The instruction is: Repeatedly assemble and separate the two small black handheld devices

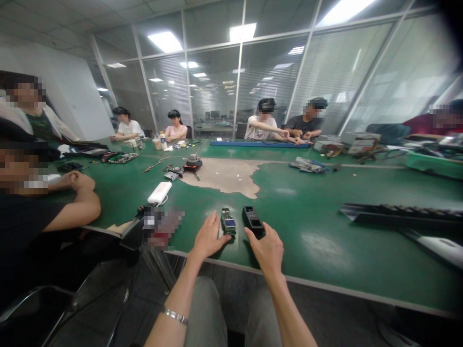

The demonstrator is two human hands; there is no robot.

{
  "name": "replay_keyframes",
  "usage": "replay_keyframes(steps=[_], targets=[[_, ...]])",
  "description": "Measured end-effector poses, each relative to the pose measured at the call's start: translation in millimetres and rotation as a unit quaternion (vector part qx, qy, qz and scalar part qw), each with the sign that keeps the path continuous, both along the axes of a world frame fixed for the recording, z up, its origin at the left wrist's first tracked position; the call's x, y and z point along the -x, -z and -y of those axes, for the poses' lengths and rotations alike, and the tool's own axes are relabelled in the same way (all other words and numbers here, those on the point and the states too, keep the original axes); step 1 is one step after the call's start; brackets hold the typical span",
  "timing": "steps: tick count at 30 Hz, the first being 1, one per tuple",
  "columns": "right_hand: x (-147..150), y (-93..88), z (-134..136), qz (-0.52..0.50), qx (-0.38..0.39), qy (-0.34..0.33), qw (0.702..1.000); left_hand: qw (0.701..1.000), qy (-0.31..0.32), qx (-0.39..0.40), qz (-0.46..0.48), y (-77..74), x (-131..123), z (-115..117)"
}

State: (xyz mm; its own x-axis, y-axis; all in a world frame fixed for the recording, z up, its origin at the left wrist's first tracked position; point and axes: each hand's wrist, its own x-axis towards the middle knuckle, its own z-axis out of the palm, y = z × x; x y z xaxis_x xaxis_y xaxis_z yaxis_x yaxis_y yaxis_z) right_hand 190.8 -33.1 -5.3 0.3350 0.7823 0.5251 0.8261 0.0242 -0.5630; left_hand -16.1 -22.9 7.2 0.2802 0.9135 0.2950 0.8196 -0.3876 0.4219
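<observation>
A green circuit board (228,223) with a small bluish screen lies on the green table in front of me. Along its left side is my left hand (209,237), fingers stretched out and thumb reaching across its near end. To the right of the board lies a black plastic housing (252,220) with cut-outs. My right hand (267,246) is at the housing's near end, thumb and fingers apart on either side of it. Both hands look open; whether the fingertips press on the pieces I cannot tell.
A white power bank (159,193) with a cable lies to the left. Beyond my hands, a round dark device (193,163) stands by a bare brown patch (227,174). Long black rails (394,216) lie at right. A person's forearm (77,207) rests at left; others sit across the table.
</observation>
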Motion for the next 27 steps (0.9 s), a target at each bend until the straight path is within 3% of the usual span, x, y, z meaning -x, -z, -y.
replay_keyframes(steps=[8,27], targets=[[-2,0.9,-2,-0.021,-0.025,0.001,0.999,1.0,0.007,0.008,0.01,0.2,-1,-1],[0,1.1,-5,-0.006,-0.002,0.002,1.0,1.0,0.013,0.008,0.006,-7.6,0,1]])
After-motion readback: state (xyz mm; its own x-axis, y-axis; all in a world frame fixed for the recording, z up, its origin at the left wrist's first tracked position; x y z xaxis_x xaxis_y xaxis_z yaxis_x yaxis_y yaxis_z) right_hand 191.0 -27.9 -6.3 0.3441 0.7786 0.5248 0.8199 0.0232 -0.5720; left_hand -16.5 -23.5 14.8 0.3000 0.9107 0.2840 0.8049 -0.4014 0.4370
